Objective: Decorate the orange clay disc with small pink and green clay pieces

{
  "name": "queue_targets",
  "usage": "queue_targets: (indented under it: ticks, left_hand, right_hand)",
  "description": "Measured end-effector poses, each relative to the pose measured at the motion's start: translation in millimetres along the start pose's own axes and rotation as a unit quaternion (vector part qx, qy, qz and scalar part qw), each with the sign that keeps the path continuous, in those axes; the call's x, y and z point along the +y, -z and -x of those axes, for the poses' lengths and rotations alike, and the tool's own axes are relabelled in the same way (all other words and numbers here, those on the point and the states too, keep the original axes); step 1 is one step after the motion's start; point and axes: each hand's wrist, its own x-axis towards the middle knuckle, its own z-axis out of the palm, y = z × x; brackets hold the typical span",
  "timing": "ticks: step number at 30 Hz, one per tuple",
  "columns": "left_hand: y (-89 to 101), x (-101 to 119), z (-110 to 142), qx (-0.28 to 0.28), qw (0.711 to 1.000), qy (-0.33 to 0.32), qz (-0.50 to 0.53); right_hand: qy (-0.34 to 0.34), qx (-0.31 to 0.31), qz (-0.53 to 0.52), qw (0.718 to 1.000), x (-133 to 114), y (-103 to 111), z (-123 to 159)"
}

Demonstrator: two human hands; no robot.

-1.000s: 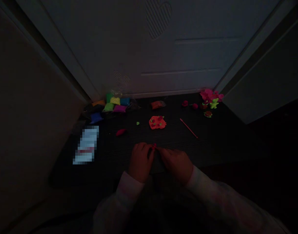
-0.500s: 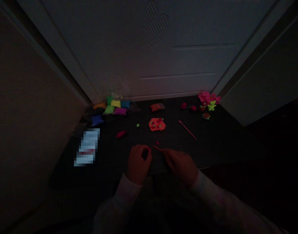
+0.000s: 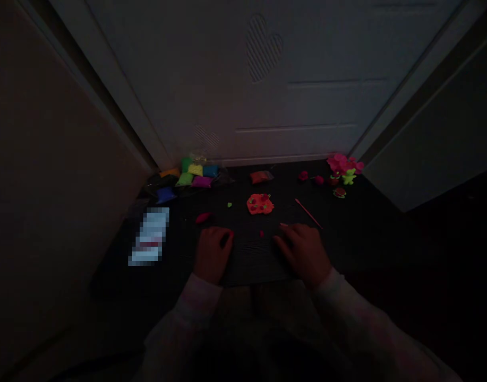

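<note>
Orange clay (image 3: 260, 204) bears red dots (image 3: 264, 198); one ball (image 3: 261, 233) lies off. Fingers closed, left hand (image 3: 212, 255) pinches red bit (image 3: 231, 233), right hand (image 3: 306, 253) stick (image 3: 283, 225).

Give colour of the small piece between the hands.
Small piece: pinkish red, best seen in head view.

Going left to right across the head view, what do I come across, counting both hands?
Pale pixelated item, left hand, small red piece, right hand, yellow-green bear figure. Overlapping things left out.
</note>
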Motion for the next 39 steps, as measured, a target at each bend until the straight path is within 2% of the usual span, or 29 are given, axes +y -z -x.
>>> queue_targets:
  ticks: [4,8,19,27,32,36,39]
  left_hand:
    - [8.5,-23.4,-8.9,0.016,0.999,0.015,-0.033]
    - [6.8,-32.9,-9.4,0.022,0.999,0.018,-0.044]
    - [5.4,-30.7,-7.5,0.029,0.998,0.012,-0.054]
    - [4.7,-29.4,-6.6,0.032,0.998,0.013,-0.058]
    - [5.0,-29.3,-6.4,0.032,0.998,0.012,-0.054]
    - [5.5,-28.9,-5.7,0.033,0.998,0.014,-0.046]
    - [5.0,-27.9,-5.7,0.037,0.998,0.02,-0.035]
  right_hand:
    - [0.031,-0.033,-0.036,0.998,-22.6,-9.3,-14.3]
    - [0.048,-0.047,-0.079,0.995,-21.0,-15.8,-19.5]
    - [0.103,-0.061,-0.133,0.984,-7.6,-15.4,-5.8]
    - [0.185,-0.099,-0.051,0.976,-7.6,-3.3,14.4]
    - [0.226,-0.112,-0.019,0.968,-13.5,-3.3,21.9]
    - [0.206,-0.104,-0.018,0.973,-12.0,-6.1,17.0]
    - [0.177,-0.083,-0.065,0.979,-4.4,-8.0,15.2]
